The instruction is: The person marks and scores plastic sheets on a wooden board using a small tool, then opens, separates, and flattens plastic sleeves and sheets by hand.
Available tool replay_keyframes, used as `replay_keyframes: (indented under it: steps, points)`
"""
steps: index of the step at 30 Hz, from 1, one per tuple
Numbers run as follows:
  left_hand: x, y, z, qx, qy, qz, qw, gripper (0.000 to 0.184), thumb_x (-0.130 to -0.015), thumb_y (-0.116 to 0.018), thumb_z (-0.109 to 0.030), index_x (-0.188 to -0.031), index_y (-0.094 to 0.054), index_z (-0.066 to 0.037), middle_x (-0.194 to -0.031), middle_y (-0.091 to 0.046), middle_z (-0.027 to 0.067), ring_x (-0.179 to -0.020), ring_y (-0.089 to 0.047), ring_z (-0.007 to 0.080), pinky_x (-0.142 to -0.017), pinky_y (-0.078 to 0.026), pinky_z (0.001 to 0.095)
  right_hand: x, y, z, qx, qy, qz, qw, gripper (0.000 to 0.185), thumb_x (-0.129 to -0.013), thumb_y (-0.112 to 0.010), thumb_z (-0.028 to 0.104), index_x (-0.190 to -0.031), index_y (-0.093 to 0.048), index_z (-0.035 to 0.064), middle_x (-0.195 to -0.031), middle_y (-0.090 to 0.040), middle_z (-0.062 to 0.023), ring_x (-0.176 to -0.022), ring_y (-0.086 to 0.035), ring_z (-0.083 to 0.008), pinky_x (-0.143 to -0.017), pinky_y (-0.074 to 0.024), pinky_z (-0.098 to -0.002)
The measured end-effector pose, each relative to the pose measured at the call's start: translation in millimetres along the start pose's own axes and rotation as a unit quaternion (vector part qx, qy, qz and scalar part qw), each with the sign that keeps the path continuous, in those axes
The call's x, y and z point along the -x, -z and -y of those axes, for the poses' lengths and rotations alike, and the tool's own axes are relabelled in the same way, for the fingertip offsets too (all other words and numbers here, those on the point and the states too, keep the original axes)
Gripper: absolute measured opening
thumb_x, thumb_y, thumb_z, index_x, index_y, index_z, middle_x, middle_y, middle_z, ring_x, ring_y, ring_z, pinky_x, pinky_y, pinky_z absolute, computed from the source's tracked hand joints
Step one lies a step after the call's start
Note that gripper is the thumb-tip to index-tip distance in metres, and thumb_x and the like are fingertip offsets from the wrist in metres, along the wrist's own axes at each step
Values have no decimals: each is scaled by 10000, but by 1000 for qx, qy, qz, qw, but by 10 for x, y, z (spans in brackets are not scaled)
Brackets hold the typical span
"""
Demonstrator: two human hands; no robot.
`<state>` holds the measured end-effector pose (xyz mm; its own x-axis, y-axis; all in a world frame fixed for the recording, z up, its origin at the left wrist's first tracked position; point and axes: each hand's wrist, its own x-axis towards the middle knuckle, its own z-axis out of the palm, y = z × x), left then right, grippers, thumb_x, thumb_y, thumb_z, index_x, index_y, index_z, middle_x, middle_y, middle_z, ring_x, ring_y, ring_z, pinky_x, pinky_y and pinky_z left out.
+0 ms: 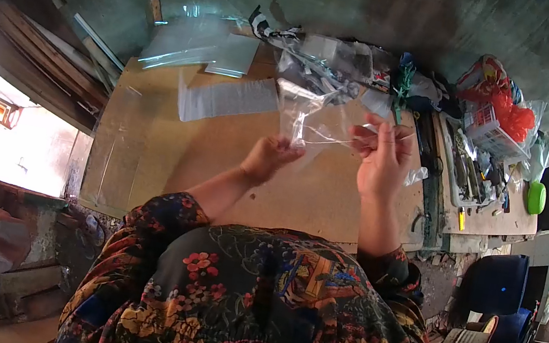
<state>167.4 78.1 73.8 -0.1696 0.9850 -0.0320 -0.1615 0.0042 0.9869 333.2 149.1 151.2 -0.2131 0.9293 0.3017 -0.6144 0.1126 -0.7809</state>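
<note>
A clear, crinkled plastic bag (299,113) is stretched in the air above the wooden table (215,176). Its lower edge is pinched by my left hand (271,158), fingers closed. On the other side my right hand (381,159) is closed on the bag's edge, thumb up and palm partly turned toward me. Because the film is see-through, I cannot make out exactly where the bag ends near the right fingers. Left of the bag, a flat translucent plastic piece (228,99) lies on the table.
Glass-like sheets (186,46) are stacked at the back left. Crumpled plastic bags (331,57) heap along the wall. To the right are a tray of tools (466,165), a white basket (498,134) with a red bag, and a green object (536,197). A dark blue chair (493,284) stands lower right.
</note>
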Motion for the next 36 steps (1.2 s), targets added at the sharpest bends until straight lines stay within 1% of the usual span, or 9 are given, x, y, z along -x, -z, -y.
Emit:
replay_keyframes:
  steps: [9,11,17,21,23,25,27,34,36]
  points:
    - [-29,880,-221,-202,76,-2,976,169,-793,-628,-197,-791,-537,-54,-700,-542,-3,-576,-498,108,-549,-443,289,71,874,-409,115,-18,-177,977,135,-881,-478,126,-821,-374,63,-853,-599,-127,-597,-606,-176,-486,-474,-267]
    - [-150,1079,-243,-506,-10,69,860,198,-766,-634,-228,-822,-528,-71,-688,-552,21,-613,-549,159,-559,-460,316,210,1158,-700,134,-98,-185,969,129,-880,-471,112,-822,-370,57,-820,-590,-129,-580,-595,-180,-480,-465,-273]
    - [-375,1160,192,-740,-306,30,598,189,-778,-560,-219,-926,-529,-106,-824,-601,102,-770,-579,309,-633,-470,407,687,1426,-1364,119,-169,-248,946,151,-838,-521,57,-849,-372,71,-777,-573,-126,-573,-576,-166,-441,-452,-275]
    - [-192,683,357,-755,-155,123,625,209,-780,-547,-211,-953,-533,-95,-930,-583,110,-859,-571,305,-683,-466,423,855,1463,-1449,258,-182,-233,920,278,-808,-534,19,-1040,-390,71,-838,-566,-135,-591,-573,-194,-453,-447,-297]
    - [-101,445,353,-691,158,173,684,242,-760,-576,-216,-961,-539,-86,-1055,-539,101,-973,-529,314,-711,-468,428,886,1456,-1351,384,-173,-189,887,395,-782,-556,20,-1123,-367,85,-869,-561,-141,-653,-576,-229,-529,-462,-329]
    - [32,443,483,-694,125,172,688,260,-749,-588,-226,-958,-529,-82,-1047,-537,98,-940,-538,311,-709,-467,418,879,1355,-1172,504,-165,-137,837,513,-756,-578,21,-1207,-345,100,-900,-556,-147,-715,-578,-265,-606,-477,-360]
    - [139,416,558,-696,89,168,692,278,-739,-599,-236,-954,-519,-79,-1038,-534,95,-908,-547,308,-707,-467,408,819,1173,-938,777,184,22,601,562,-702,-602,53,-1225,-406,114,-937,-540,-135,-960,-517,-295,-801,-414,-417]
    - [487,477,833,-685,15,67,726,585,-765,-565,-318,-1224,-329,-42,-1356,-248,133,-1265,-218,303,-993,-236,481,584,1084,-1039,656,180,278,678,131,-757,-561,156,-838,-604,63,-970,-568,-99,-937,-538,-268,-773,-424,-395]
    - [541,581,841,-677,-1,64,733,646,-772,-550,-346,-1273,-285,-35,-1392,-179,128,-1301,-133,301,-1019,-169,507,379,1159,-1124,589,-90,92,798,135,-791,-559,186,-807,-591,56,-845,-605,-102,-783,-592,-269,-657,-452,-384]
